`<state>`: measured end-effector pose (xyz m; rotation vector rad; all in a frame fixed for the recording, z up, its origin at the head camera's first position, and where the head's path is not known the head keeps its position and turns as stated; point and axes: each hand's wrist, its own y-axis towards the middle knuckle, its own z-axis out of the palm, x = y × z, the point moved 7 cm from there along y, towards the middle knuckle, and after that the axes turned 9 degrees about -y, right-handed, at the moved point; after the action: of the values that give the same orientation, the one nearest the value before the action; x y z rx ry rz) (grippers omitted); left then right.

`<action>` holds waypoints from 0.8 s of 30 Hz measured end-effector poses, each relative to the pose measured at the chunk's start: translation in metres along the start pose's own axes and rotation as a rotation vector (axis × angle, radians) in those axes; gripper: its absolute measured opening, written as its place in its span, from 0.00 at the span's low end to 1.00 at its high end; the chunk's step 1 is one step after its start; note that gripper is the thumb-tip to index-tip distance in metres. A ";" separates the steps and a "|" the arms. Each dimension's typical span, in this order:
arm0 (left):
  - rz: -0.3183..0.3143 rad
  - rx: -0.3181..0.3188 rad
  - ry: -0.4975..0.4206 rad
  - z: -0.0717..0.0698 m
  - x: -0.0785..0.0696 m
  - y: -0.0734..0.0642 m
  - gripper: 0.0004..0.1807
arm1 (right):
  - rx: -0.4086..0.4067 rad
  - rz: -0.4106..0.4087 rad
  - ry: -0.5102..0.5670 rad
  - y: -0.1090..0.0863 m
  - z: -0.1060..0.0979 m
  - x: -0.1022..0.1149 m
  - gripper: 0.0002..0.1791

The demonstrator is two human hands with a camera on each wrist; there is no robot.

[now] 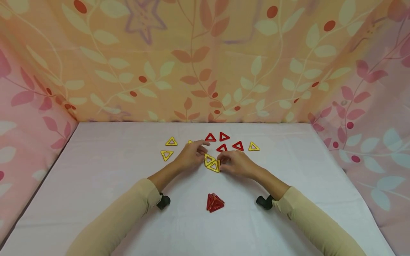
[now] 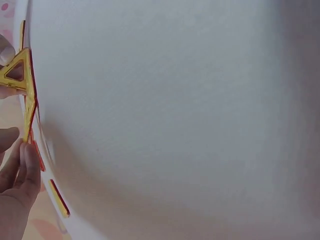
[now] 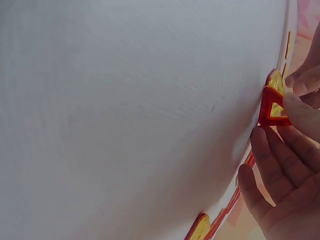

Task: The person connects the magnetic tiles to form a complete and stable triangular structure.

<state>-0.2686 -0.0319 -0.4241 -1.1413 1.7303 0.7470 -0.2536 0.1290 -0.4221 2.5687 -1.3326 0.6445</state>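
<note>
In the head view, joined yellow triangular magnetic tiles [image 1: 212,164] stand between my two hands over the middle of the table. My left hand [image 1: 192,155] pinches their left end; the left wrist view shows thumb and fingertips on the tile's lower tip. On the other end, my right hand [image 1: 238,163] pinches a tile between thumb and fingers. That tile [image 3: 265,111] looks red-framed in the right wrist view, with a yellow one behind it. My fingers hide part of the joined tiles. Nearer to me stands a small red pyramid [image 1: 215,202] of triangular tiles.
Loose red tiles [image 1: 238,145] lie just beyond my hands. Yellow tiles [image 1: 171,141] lie to the left, one partly behind my left hand, and another yellow tile [image 1: 254,146] lies at the right. Patterned curtains [image 1: 205,64] enclose the white-covered table [image 1: 112,160].
</note>
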 end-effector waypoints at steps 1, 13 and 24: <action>0.007 -0.003 -0.007 0.000 -0.001 0.000 0.25 | -0.001 -0.001 0.002 0.000 0.000 0.000 0.15; 0.009 -0.006 -0.153 0.003 -0.003 0.002 0.24 | -0.013 -0.015 -0.001 0.000 -0.002 0.002 0.14; -0.001 0.069 -0.105 0.013 -0.004 -0.003 0.22 | -0.019 -0.028 0.004 0.000 -0.003 0.004 0.14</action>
<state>-0.2611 -0.0209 -0.4258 -1.0379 1.6552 0.7281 -0.2528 0.1272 -0.4177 2.5654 -1.2934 0.6286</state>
